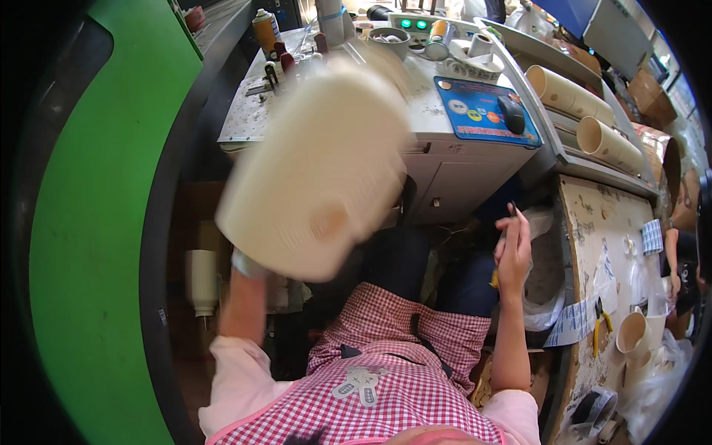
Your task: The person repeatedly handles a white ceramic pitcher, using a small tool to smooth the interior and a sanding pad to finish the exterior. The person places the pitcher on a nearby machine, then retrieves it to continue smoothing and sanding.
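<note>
A large cream-coloured cylinder [319, 163], ribbed and smeared by motion, is raised at a tilt in front of me. A brownish round spot shows on its lower side. My left forearm [242, 300] reaches up to its lower left end; the hand itself is hidden behind the cylinder, which it appears to hold up. My right hand [513, 252] is lifted over my right knee, away from the cylinder. Its fingers are drawn together, with a small dark tip [512, 208] sticking out above them.
Ahead stands a white machine table [445, 148] with a mouse [511, 114] on a blue pad [482, 111], a spray can [265, 31] and a pot [389, 43]. Cream tubes [567, 93] lie on the right rack. Yellow-handled pliers [599, 326] rest on the right bench [593, 215]. A green panel [89, 222] rises at left.
</note>
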A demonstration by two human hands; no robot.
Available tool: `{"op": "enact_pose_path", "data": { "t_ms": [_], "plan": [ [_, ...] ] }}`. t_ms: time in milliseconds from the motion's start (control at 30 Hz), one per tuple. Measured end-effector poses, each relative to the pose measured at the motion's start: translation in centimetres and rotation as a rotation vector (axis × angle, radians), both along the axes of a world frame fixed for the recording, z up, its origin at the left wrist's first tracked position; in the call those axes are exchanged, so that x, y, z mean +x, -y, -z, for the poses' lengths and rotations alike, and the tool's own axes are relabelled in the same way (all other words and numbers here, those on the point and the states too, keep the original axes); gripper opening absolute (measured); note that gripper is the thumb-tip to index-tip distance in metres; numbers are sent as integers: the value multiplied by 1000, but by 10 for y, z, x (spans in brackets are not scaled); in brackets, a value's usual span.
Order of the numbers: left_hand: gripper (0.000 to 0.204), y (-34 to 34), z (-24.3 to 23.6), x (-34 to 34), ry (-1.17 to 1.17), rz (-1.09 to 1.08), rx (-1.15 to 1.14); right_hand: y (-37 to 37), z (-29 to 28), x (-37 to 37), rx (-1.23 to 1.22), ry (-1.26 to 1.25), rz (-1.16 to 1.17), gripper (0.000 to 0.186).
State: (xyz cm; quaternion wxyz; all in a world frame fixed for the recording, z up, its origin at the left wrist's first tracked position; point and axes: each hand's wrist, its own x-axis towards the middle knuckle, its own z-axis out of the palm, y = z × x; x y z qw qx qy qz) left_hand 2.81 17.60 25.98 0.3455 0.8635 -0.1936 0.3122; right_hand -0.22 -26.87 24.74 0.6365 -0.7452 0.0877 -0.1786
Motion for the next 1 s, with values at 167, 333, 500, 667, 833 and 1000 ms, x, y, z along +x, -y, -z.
{"op": "enact_pose_path", "data": {
  "t_ms": [167, 333, 500, 667, 833, 1000],
  "plan": [
    [46, -83, -164, 189, 464, -227, -101, 7, 62, -23, -584, -151, 93, 31],
    [43, -108, -198, 325, -22, -511, 20, 1, 91, -29, -830, -16, 134, 28],
    [39, -118, -157, 359, -147, -490, 7, 11, 87, -27, -842, -16, 156, 27],
    [40, -118, -150, 341, -343, -249, -364, 10, 86, -27, -835, -23, 159, 26],
    [47, -116, -164, 312, -534, -126, -284, 7, 88, -23, -836, 0, 136, 25],
    [40, -115, -159, 309, -495, -171, -118, 6, 88, -22, -816, -34, 123, 25]
  ]
}}
